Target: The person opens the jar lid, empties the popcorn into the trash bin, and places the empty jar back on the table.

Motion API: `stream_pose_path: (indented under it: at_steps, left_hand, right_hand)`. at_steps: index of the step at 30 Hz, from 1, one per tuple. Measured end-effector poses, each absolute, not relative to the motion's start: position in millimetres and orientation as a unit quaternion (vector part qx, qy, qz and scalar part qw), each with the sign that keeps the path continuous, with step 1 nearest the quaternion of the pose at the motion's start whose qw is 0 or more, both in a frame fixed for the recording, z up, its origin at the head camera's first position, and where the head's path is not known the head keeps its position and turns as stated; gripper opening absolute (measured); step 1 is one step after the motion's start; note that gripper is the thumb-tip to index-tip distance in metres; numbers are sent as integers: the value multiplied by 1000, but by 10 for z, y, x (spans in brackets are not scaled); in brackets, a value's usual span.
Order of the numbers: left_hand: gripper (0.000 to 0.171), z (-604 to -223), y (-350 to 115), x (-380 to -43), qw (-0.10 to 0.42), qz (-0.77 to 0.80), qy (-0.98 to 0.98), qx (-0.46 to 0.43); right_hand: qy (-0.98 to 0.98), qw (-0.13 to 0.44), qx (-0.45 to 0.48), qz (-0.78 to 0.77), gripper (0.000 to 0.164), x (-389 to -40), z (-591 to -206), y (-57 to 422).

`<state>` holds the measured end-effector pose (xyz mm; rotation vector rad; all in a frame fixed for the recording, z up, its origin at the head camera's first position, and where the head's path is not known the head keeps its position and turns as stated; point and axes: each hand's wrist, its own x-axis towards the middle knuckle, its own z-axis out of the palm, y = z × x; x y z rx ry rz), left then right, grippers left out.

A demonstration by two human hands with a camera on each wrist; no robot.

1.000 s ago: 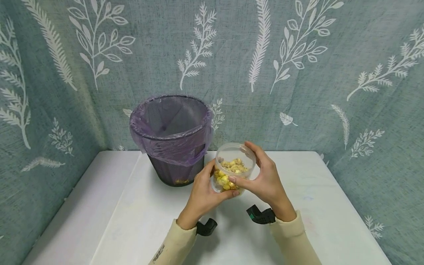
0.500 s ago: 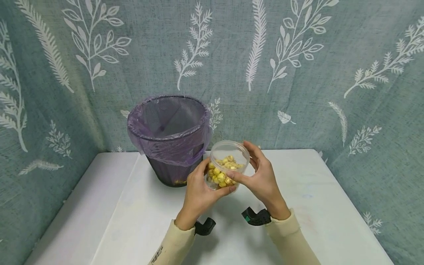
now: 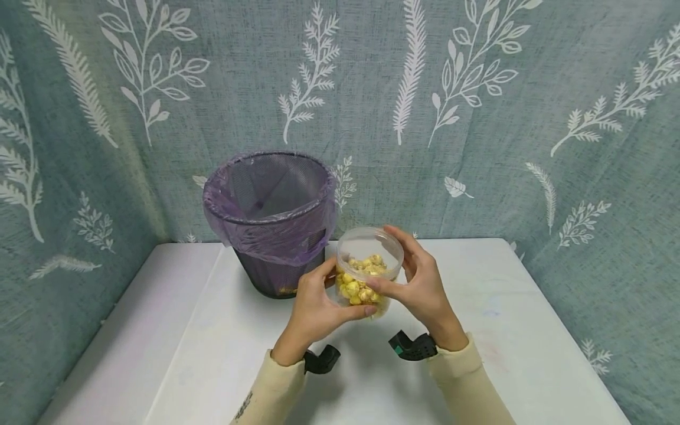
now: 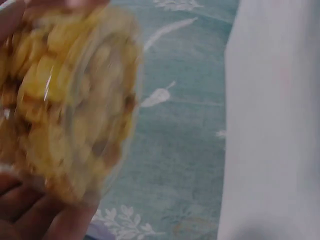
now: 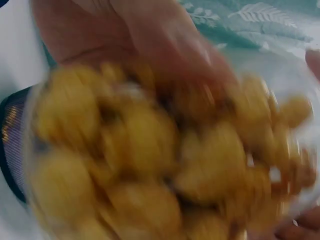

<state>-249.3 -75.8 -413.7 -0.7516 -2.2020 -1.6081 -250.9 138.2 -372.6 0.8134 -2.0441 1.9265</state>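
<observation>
Forearms in cream sleeves [image 3: 467, 381] come in over the white table [image 3: 223, 366] from its near side, slanting towards each other, a black wrist mount [image 3: 322, 359] on the inner side of each. Both hands meet on a clear round tub [image 3: 361, 273] of yellow popcorn [image 3: 352, 289].

Left hand [image 3: 314, 307]: gripping low on the tub's left side, thumb laid across the front near the base, fingers going round behind. Right hand [image 3: 423, 286]: gripping higher up, at the right of the rim, thumb on the front, index finger reaching to the far side.

We place the tub in the air over the table, towards its back edge and right of centre, its top tipped towards the wearer. We cannot tell whether that top is covered. Both wrist views are blurred; popcorn fills much of each.

Just left of the tub we note a black mesh bin [image 3: 265, 274] standing near the table's back edge, purple liner [image 3: 287, 236] folded over its rim. Behind hangs a leaf-patterned cloth [image 3: 361, 118].
</observation>
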Motion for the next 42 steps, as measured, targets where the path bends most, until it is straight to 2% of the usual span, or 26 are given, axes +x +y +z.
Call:
stream_pose_path:
  at_steps: [6,11,15,20,24,28,31,36,42]
  left_hand:
    - [81,-4048,-889,-2456,70,-583,-751,-303]
    - [85,-4018,-919,-2442,58,-580,-750,-313]
    - [84,-4032,-884,-2438,93,-583,-755,-286]
    - [82,-4071,-810,-2450,170,-567,-769,-239]
    - [87,-4092,-750,-2446,220,-547,-781,-206]
    - [89,-4111,-707,-2438,237,-532,-789,-196]
    - [88,-4113,-698,-2434,232,-528,-792,-199]
    - [86,-4085,-739,-2446,200,-542,-785,-222]
    - [85,-4071,-861,-2465,106,-593,-749,-276]
  right_hand:
    - [-646,28,364,671,90,-2518,-3678,1525]
    - [-626,7,384,679,96,-2509,-3674,1554]
    - [-635,53,364,679,101,-2502,-3695,1507]
    - [-683,139,293,654,105,-2447,-3712,1354]
    - [-731,185,233,614,99,-2376,-3716,1179]
    - [-749,230,198,589,92,-2335,-3717,1044]
    - [-745,244,196,590,90,-2338,-3719,1033]
    - [-723,193,217,627,90,-2381,-3700,1145]
    - [-671,95,294,674,83,-2444,-3679,1347]
